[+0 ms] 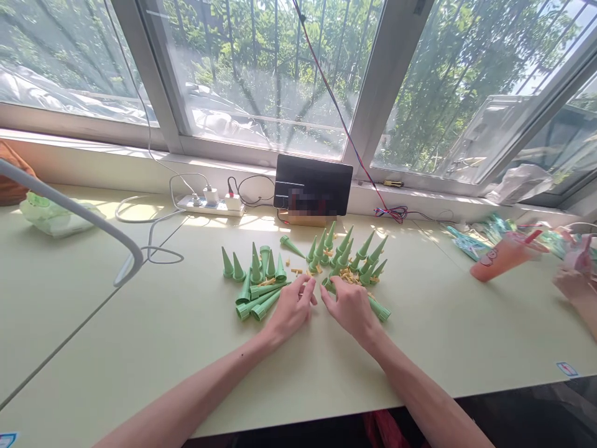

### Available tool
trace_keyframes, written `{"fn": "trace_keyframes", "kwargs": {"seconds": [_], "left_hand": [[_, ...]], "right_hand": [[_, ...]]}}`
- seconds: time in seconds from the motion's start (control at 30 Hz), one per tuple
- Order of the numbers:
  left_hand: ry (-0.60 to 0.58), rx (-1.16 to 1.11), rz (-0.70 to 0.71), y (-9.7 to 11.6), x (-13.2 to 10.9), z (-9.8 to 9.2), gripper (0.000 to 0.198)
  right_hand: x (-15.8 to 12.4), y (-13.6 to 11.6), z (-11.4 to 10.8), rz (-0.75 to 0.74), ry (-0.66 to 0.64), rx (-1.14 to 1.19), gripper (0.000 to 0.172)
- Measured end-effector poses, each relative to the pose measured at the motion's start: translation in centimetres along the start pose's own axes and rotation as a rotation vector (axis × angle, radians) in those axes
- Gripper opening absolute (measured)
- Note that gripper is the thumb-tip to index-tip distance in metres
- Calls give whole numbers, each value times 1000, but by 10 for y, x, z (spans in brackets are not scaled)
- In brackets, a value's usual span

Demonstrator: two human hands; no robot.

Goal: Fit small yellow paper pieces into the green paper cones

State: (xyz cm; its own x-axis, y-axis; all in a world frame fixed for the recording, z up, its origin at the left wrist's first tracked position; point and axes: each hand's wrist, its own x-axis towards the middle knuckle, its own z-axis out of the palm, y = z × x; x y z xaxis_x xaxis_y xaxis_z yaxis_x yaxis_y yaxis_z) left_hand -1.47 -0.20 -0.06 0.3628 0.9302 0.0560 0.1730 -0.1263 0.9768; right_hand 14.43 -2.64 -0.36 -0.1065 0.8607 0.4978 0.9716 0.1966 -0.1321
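Several green plastic cone spikes stand on their wide ends on the table, in a left and a right cluster. Others, like one green cone beside my left wrist, lie on their sides. My left hand is closed, fingertips pinched together over the tabletop; anything in them is too small or hidden to name. My right hand curls around a green cone, whose ribbed end shows at the fingertips; the rest is hidden. Small yellow plastic pieces lie beyond the right hand, and a few are scattered between the clusters.
A dark tablet leans at the back near a power strip with cables. A grey bent tube crosses the left side. To the right are a tilted drink cup and another person's hand.
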Motion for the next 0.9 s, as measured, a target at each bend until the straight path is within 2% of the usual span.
{"fn": "trace_keyframes", "kwargs": {"seconds": [0.13, 0.23, 0.5, 0.9], "left_hand": [[-41, -245, -156, 2, 1, -1, 48], [-9, -301, -192, 4, 3, 0, 43], [43, -276, -139, 4, 5, -2, 36], [133, -376, -167, 7, -1, 2, 32]], "right_hand": [[-4, -5, 4, -290, 32, 201, 25], [-4, -8, 4, -367, 17, 289, 28], [-3, -5, 5, -350, -32, 338, 33], [-5, -1, 7, -377, -57, 369, 32]]}}
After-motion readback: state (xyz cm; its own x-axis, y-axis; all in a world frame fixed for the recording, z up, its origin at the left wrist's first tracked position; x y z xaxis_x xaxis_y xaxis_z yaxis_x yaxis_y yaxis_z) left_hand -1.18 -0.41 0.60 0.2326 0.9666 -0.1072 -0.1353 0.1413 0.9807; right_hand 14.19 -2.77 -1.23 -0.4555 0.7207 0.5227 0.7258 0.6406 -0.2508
